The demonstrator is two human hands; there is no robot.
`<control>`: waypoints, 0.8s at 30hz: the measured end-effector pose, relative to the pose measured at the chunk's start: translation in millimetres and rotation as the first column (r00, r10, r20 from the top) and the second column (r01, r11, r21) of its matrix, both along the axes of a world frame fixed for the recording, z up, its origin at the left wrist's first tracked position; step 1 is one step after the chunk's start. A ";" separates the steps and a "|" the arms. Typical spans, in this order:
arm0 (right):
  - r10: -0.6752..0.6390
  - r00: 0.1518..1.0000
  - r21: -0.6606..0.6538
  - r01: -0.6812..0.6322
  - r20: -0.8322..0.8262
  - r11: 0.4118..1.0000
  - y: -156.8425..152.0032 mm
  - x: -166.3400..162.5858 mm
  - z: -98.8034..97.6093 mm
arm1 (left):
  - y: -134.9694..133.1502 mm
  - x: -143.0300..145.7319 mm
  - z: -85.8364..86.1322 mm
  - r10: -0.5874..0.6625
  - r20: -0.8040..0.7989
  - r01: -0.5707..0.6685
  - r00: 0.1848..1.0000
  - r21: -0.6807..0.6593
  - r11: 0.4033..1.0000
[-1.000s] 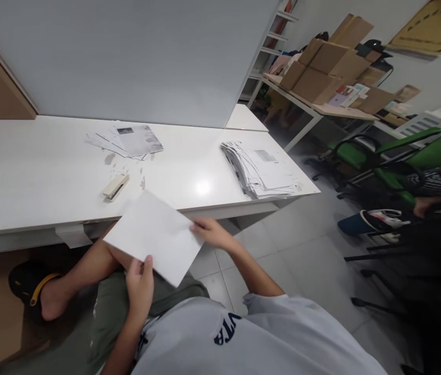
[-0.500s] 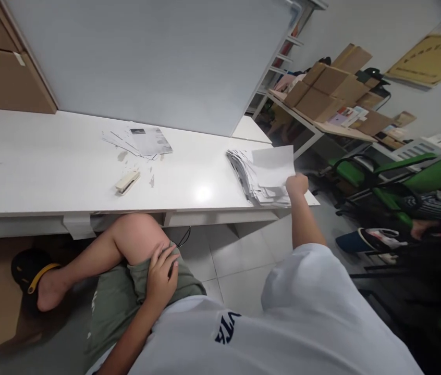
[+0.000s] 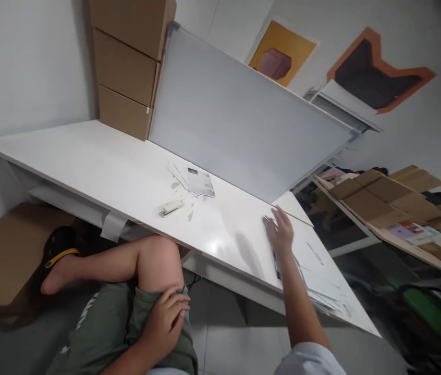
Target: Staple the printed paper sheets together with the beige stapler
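A long white desk [image 3: 87, 161] runs from nine o'clock down toward four. A grey board [image 3: 240, 125] leans on it at twelve o'clock, with stacked cardboard boxes [image 3: 126, 67] at eleven against the white wall [image 3: 17, 57]. Two posters [image 3: 283, 52] hang at one o'clock. A second table [image 3: 396, 229] heaped with flat cardboard stands at three. The floor [image 3: 228, 349] is pale tile.

A single head-worn camera looks forward and down from above the seated person's lap, tilted sideways so the white desk [image 3: 99, 172] slants across the frame, near enough to show both arms, the whiteboard [image 3: 236, 125] and the room's right side.
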State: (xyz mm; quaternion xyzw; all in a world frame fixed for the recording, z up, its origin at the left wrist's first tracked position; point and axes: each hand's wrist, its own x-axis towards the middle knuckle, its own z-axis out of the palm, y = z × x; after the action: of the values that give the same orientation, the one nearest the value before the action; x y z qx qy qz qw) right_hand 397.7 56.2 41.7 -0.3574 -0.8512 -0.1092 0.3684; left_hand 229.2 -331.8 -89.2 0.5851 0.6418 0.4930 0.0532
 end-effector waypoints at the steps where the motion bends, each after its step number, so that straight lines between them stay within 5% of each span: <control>1: 0.098 0.995 -0.035 -0.097 0.022 0.995 -6.5 -38.0 -4.0 | -2.0 0.9 2.2 -0.011 0.000 0.011 1.000 -0.017 1.000; 4: 0.281 0.959 -0.165 -0.273 0.030 0.948 -21.7 -151.4 -25.1 | -7.4 2.2 4.2 -0.042 0.005 0.042 0.999 -0.061 0.997; 8: 0.349 0.912 -0.432 -0.231 0.214 0.872 -22.3 -243.9 -54.8 | -10.8 -2.9 -3.8 -0.093 0.003 0.093 0.996 -0.013 0.996; 18: 0.115 0.953 -0.403 0.007 0.279 0.915 -20.4 -244.7 -71.4 | -6.7 -14.1 -5.1 -0.069 0.091 0.054 0.994 0.160 0.986; 24: 0.096 0.958 -0.419 0.026 0.269 0.908 -28.5 -243.4 -66.1 | -11.0 -6.7 1.2 -0.056 0.123 0.044 0.991 0.101 0.994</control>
State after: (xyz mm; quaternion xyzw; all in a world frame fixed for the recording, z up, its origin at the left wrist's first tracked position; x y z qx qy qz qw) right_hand 154.3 27.7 -24.4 -0.3932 -0.9050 0.0324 0.1594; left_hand 222.5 -342.8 -88.1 0.5706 0.5973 0.5583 0.0771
